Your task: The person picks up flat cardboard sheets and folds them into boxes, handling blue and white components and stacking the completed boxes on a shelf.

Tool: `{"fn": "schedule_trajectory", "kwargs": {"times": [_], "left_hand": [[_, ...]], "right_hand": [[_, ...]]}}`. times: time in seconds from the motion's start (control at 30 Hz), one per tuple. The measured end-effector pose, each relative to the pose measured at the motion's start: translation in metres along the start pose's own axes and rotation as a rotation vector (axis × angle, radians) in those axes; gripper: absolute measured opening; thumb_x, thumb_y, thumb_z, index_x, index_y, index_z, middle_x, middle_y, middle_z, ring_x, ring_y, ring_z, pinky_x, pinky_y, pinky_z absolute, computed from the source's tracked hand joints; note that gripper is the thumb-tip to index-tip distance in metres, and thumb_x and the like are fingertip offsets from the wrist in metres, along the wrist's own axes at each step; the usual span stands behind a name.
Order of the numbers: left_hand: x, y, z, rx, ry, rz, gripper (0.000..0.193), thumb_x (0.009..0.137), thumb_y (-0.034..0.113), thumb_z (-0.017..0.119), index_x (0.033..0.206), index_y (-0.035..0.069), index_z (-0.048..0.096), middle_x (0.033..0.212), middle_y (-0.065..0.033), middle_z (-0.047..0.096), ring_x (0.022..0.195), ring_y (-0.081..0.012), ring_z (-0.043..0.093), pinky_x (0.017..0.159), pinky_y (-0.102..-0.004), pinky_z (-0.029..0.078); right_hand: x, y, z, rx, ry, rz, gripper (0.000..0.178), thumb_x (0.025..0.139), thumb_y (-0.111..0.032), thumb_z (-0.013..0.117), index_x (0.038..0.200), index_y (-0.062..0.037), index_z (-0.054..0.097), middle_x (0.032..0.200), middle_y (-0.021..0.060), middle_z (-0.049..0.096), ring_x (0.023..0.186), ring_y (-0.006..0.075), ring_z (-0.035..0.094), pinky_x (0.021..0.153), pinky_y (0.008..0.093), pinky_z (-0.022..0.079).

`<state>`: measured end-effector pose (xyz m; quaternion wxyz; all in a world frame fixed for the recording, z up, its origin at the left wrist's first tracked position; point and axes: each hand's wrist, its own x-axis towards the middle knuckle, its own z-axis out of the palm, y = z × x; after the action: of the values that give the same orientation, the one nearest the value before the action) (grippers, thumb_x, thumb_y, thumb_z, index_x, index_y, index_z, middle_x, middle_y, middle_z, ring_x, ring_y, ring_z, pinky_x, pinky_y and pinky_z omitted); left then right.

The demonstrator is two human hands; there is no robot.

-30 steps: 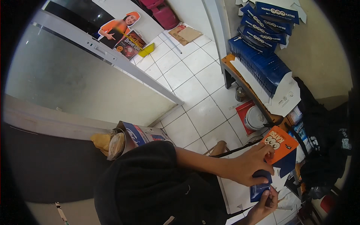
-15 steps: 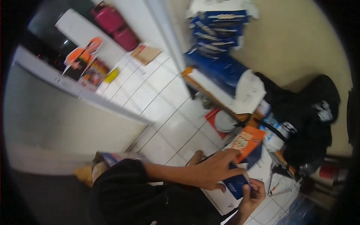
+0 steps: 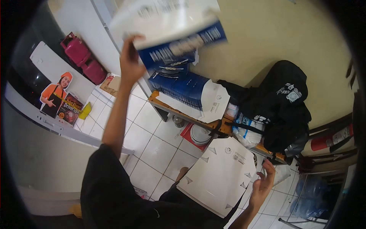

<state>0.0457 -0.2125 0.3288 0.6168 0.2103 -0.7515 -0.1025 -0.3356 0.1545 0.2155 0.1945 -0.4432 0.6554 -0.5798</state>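
My left hand [image 3: 131, 63] is raised at the upper middle with its fingers shut on the edge of a white and blue carton [image 3: 179, 42]. That carton is blurred and hides part of a pile of similar blue cartons [image 3: 177, 65] behind and below it. A stack of flat white cardboard blanks [image 3: 221, 171] with cut slots lies across my lap. To the right of this stack is my right hand [image 3: 263, 185], open with its fingers loosely bent and apart and nothing between them.
A long row of blue cartons [image 3: 179, 88] rests on a wooden bench [image 3: 158, 101] against the wall, beside a black bag [image 3: 282, 103]. Pink gas cylinders [image 3: 82, 57] and a cardboard cutout figure [image 3: 55, 95] stand left. A fire extinguisher [image 3: 331, 138] is right.
My left hand has moved up and away from my lap to the pile, carrying the carton. My right hand has let go of the carton and opened. The white blanks on my lap are now uncovered.
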Motion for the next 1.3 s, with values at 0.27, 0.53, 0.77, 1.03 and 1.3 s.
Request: {"fn": "schedule_trajectory", "kwargs": {"times": [0.27, 0.53, 0.77, 1.03, 1.3], "left_hand": [[0.057, -0.136, -0.056, 0.256, 0.097, -0.545, 0.07, 0.089, 0.015, 0.072, 0.153, 0.011, 0.044, 0.149, -0.0244, 0.047, 0.125, -0.0348, 0.057, 0.099, -0.0381, 0.05], [-0.006, -0.126, 0.016, 0.531, 0.168, -0.351, 0.085, 0.082, 0.041, 0.083, 0.149, 0.007, 0.045, 0.133, -0.0271, 0.057, 0.12, -0.0344, 0.06, 0.099, -0.042, 0.049], [0.033, -0.174, 0.004, 0.409, 0.261, -0.412, 0.075, 0.074, 0.034, 0.088, 0.135, 0.005, 0.056, 0.113, -0.0229, 0.066, 0.097, -0.0317, 0.068, 0.091, -0.0436, 0.053], [0.098, -0.172, 0.032, 0.758, 0.024, -0.117, 0.057, 0.071, 0.036, 0.091, 0.115, 0.007, 0.07, 0.094, -0.0179, 0.069, 0.08, -0.0275, 0.066, 0.075, -0.0401, 0.054], [0.115, -0.138, 0.089, 0.16, -0.177, -0.36, 0.055, 0.09, 0.027, 0.079, 0.135, 0.004, 0.058, 0.094, -0.0093, 0.071, 0.067, -0.0121, 0.068, 0.06, -0.025, 0.054]], "right_hand": [[-0.031, 0.009, -0.009, 0.063, -0.124, 0.199, 0.063, 0.082, -0.037, 0.079, 0.131, -0.0046, 0.056, 0.136, 0.0112, 0.053, 0.117, 0.024, 0.054, 0.091, 0.0363, 0.046], [-0.063, 0.038, -0.033, -0.021, -0.047, 0.403, 0.044, 0.09, -0.025, 0.073, 0.125, -0.0034, 0.058, 0.124, 0.0093, 0.061, 0.108, 0.0219, 0.058, 0.087, 0.0355, 0.048], [-0.071, 0.04, -0.037, 0.022, -0.003, 0.427, 0.04, 0.093, -0.024, 0.073, 0.123, -0.0024, 0.058, 0.122, 0.0091, 0.059, 0.103, 0.0196, 0.059, 0.086, 0.0332, 0.05], [-0.068, 0.044, -0.032, 0.058, 0.006, 0.442, 0.034, 0.097, -0.02, 0.069, 0.122, -0.0006, 0.057, 0.123, 0.01, 0.058, 0.098, 0.016, 0.057, 0.084, 0.0297, 0.047], [-0.068, 0.042, -0.036, 0.069, 0.026, 0.457, 0.036, 0.097, -0.016, 0.066, 0.127, 0.0004, 0.055, 0.119, 0.0098, 0.061, 0.095, 0.014, 0.057, 0.084, 0.0306, 0.047]]}}
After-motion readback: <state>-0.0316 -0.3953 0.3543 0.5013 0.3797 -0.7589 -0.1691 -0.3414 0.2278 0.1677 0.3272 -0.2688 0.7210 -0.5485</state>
